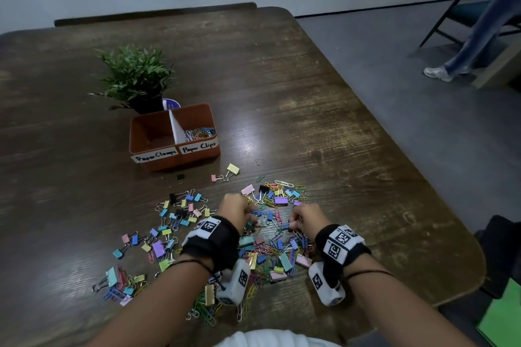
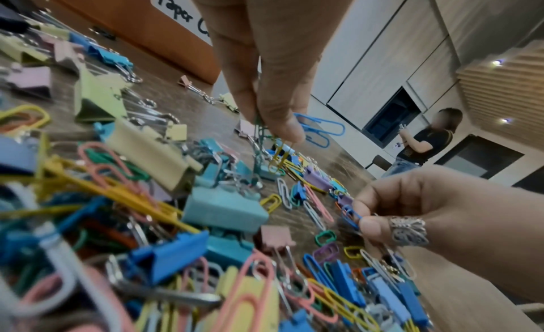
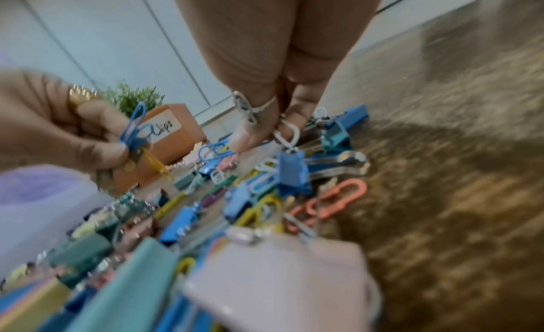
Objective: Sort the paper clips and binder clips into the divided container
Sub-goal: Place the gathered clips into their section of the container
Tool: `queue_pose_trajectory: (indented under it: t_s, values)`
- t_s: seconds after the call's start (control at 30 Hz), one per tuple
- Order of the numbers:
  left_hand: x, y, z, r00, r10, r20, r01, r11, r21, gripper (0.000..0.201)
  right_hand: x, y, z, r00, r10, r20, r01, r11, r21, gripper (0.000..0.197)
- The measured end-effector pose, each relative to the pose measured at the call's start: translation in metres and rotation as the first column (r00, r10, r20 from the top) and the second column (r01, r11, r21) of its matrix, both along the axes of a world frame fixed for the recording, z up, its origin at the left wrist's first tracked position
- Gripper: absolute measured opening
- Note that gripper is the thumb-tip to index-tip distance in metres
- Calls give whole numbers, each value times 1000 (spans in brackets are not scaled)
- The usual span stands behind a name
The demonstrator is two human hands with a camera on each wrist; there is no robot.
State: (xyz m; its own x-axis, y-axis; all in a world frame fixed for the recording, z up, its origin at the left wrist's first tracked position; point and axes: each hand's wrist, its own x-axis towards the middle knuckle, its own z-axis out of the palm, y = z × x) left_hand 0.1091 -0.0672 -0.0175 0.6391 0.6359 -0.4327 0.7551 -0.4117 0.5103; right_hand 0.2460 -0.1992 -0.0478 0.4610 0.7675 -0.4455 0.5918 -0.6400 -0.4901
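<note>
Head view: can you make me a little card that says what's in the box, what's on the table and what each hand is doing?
Box: orange divided container, behind the pile
Left part: labelled Paper Clamps, looks empty
Right part: labelled Paper Clips, holds coloured paper clips
Pile: mixed clips, paper and binder, loose on the table
Left hand: pinches a few paper clips
Right hand: pinches a paper clip over the pile
Also there: potted plant behind the box
</note>
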Motion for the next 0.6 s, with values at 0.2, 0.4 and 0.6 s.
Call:
queue_pose_trajectory:
  t_s: [0.2,0.4,0.6]
  values:
    - [-11,12,2,998,36,57,-40,997,68,18,-3,9,12,985,-129,-112,140,985,98,11]
    - [-21,44,22,973,78,216,-109,985,132,16,-6,49,38,989,-91,-115,120,952,283,6]
    - [-19,105,54,863,283,419,-362,924,123,14,-4,165,68,989,-96,-109,137,859,493,7]
